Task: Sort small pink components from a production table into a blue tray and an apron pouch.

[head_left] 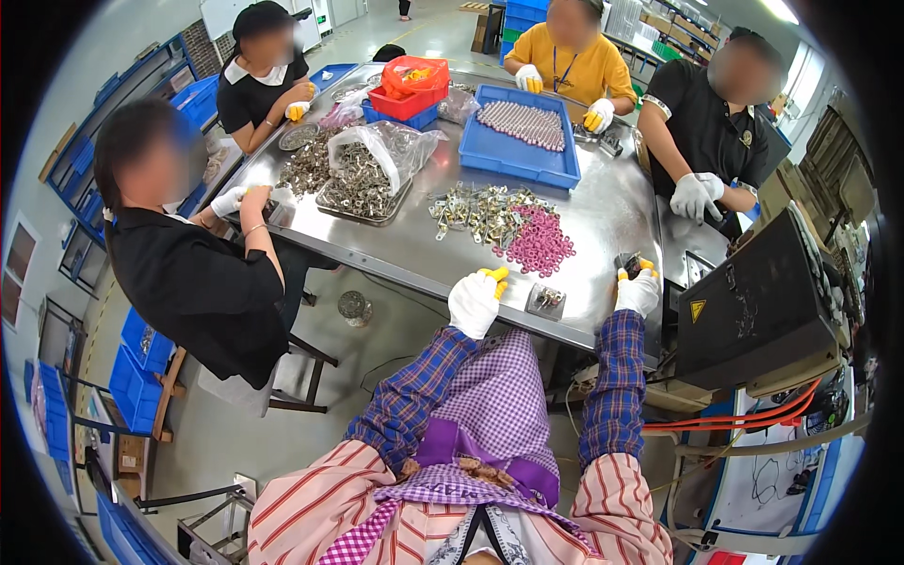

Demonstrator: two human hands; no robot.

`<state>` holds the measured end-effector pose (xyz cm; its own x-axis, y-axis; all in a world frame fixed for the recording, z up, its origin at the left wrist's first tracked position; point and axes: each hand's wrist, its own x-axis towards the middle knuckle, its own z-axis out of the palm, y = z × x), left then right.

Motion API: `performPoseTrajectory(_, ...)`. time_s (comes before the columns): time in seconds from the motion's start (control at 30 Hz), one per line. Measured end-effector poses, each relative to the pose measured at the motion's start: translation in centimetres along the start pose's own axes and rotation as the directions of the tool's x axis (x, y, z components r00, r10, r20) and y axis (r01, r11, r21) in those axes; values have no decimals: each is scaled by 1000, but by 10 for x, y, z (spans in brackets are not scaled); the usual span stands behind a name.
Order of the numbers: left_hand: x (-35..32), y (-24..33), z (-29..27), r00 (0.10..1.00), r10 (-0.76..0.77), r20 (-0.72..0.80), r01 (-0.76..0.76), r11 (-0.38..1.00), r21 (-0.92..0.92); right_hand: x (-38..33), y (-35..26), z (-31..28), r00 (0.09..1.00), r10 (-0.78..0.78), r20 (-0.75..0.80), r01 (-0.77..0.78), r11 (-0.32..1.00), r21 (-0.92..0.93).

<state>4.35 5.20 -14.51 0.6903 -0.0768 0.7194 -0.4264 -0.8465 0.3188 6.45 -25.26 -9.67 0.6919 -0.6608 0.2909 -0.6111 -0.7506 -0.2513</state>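
My left hand (476, 299), in a white glove with yellow fingertips, rests at the near edge of the steel table (603, 212); whether it holds anything is unclear. My right hand (638, 287), gloved the same way, is closed around a small dark metal part (631, 263) at the table's near right corner. A small clear tray of metal pieces (546, 301) lies between my hands. Just beyond are a heap of pink rings (540, 242) and a scatter of silver metal brackets (476, 212).
Four other people sit around the table. On it are a blue tray of metal rods (520, 132), a red bin (407, 98), and a plastic bag over a tray of metal parts (363, 174). A black machine (753, 301) stands at my right. Blue crates (137, 377) line the left floor.
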Motion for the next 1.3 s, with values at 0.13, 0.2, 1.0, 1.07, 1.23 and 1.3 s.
performPoseTrajectory(0.13, 9, 3, -11, 1000, -1, -14, 0, 999, -39, -1, -1, 0, 1000, 14, -14, -14, 1000, -3)
performPoseTrajectory(0.2, 23, 7, -28, 944, -219, 247, 304, 869, -390, -2, 2, 4, 1000, 1, 2, -1, 1000, 5)
performPoseTrajectory(1.0, 137, 126, -332, 239, 949, 206, -545, 307, -780, -9, -8, -7, 999, 7, 47, -4, 997, -78)
performPoseTrajectory(1.07, 133, 120, -330, 253, 943, 218, -528, 323, -786, -8, -5, -4, 1000, -26, -2, 26, 998, -52)
performPoseTrajectory(1.23, 120, 98, -318, 292, 922, 255, -467, 370, -803, 6, 16, 10, 999, -44, -20, 45, 998, 43)
performPoseTrajectory(1.3, 115, 100, -319, 305, 915, 263, -443, 381, -812, 12, 12, 13, 999, -51, -13, 52, 996, 70)
